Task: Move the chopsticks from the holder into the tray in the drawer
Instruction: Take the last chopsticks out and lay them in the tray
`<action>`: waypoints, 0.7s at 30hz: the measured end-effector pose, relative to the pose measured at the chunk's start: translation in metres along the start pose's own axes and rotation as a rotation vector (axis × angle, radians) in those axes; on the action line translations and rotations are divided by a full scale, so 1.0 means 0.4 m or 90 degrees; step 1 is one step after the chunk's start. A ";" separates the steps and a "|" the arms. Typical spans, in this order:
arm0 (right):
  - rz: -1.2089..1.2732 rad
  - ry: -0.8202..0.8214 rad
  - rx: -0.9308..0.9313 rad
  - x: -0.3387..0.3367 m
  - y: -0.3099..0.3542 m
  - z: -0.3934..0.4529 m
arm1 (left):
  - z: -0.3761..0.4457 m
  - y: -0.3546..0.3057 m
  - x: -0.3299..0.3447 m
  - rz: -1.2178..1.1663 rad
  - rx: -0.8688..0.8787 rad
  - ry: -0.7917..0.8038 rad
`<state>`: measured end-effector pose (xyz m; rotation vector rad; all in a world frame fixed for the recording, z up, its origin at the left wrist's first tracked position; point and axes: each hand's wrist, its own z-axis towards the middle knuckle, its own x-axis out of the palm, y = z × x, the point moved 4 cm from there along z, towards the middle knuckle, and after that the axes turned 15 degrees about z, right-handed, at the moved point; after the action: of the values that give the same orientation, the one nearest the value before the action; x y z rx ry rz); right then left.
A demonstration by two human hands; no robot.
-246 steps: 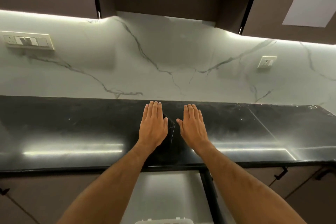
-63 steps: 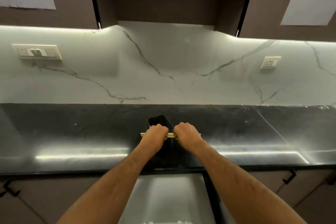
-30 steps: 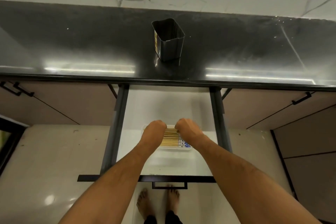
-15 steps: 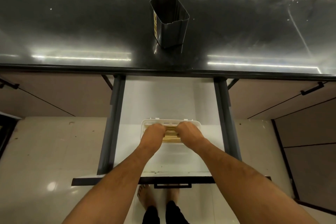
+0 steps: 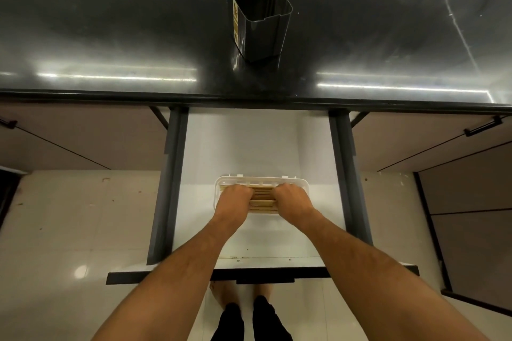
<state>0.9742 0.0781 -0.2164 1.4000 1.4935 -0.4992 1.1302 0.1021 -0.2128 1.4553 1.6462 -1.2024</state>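
Note:
A bundle of wooden chopsticks (image 5: pixel 262 198) lies crosswise in the white plastic tray (image 5: pixel 260 180) inside the open drawer (image 5: pixel 266 144). My left hand (image 5: pixel 232 201) grips the bundle's left end and my right hand (image 5: pixel 291 200) grips its right end, both with fingers curled down over the sticks. Only the middle stretch of the chopsticks shows between my fists. The dark, squarish holder (image 5: pixel 259 15) stands upright on the black countertop (image 5: pixel 110 30), with no chopsticks visible inside it.
Dark metal rails (image 5: pixel 169 183) run along both sides of the drawer, and its front panel (image 5: pixel 249 274) juts toward me. Closed cabinet doors with black handles (image 5: pixel 482 127) flank the drawer. My bare feet (image 5: pixel 221 293) stand on the glossy tiled floor below.
Both hands carried the bundle from the holder on the counter down into the drawer. Over the last second they lowered it into the tray, and my view tipped further down.

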 end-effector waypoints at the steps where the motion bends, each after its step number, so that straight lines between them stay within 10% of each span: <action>1: -0.003 -0.004 -0.001 0.000 -0.002 0.000 | 0.001 0.000 0.000 0.007 0.000 -0.001; 21: 0.009 -0.045 -0.023 0.024 -0.013 0.007 | -0.009 -0.001 0.003 -0.053 -0.053 -0.070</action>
<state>0.9722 0.0794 -0.2274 1.3510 1.4287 -0.5060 1.1300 0.1057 -0.2123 1.2580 1.6756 -1.2226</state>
